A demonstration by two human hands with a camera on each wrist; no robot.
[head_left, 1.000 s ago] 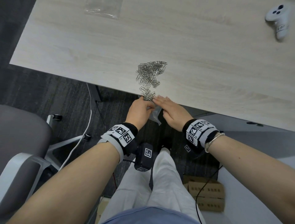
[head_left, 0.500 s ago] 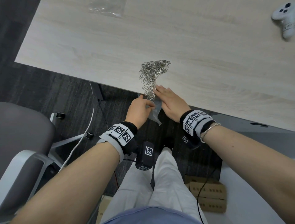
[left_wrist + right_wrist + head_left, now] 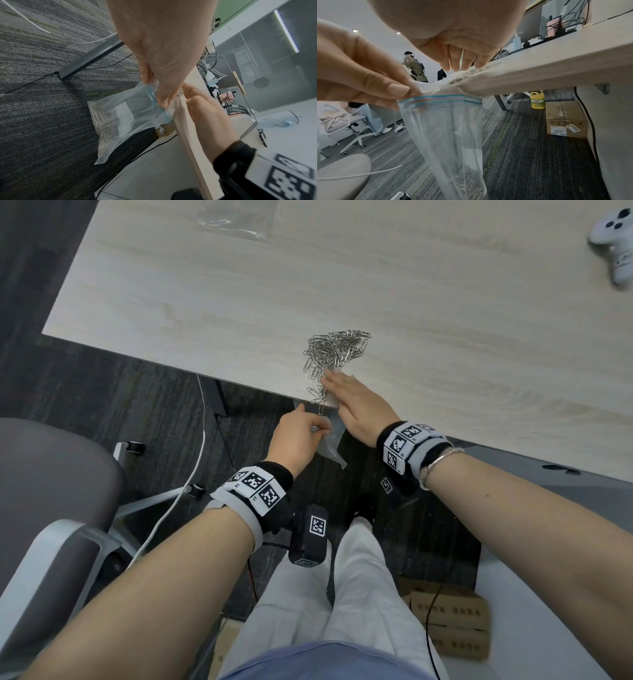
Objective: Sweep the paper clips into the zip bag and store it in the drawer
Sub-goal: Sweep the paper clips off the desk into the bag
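A pile of silver paper clips [image 3: 337, 350] lies on the pale wooden table [image 3: 445, 330], with a thin trail running to the near edge. My left hand [image 3: 308, 429] pinches the rim of a clear zip bag [image 3: 330, 448] and holds it just under that edge. In the left wrist view the zip bag [image 3: 126, 119] hangs with its blue-striped mouth at the table edge and clips [image 3: 101, 128] in its bottom. My right hand [image 3: 356, 402] lies flat on the table, fingertips against the near side of the pile. The right wrist view shows the bag [image 3: 441, 128] under the edge.
A second clear plastic bag [image 3: 236, 217] lies at the table's far side and a white controller [image 3: 616, 237] at the far right. A grey chair [image 3: 51, 491] and white cable [image 3: 191, 467] are on my left. Cardboard boxes [image 3: 448, 621] and a white cabinet [image 3: 548, 577] stand lower right.
My right hand has slid forward from the table edge onto the table, up to the near side of the pile. The left hand keeps its pinch on the bag.
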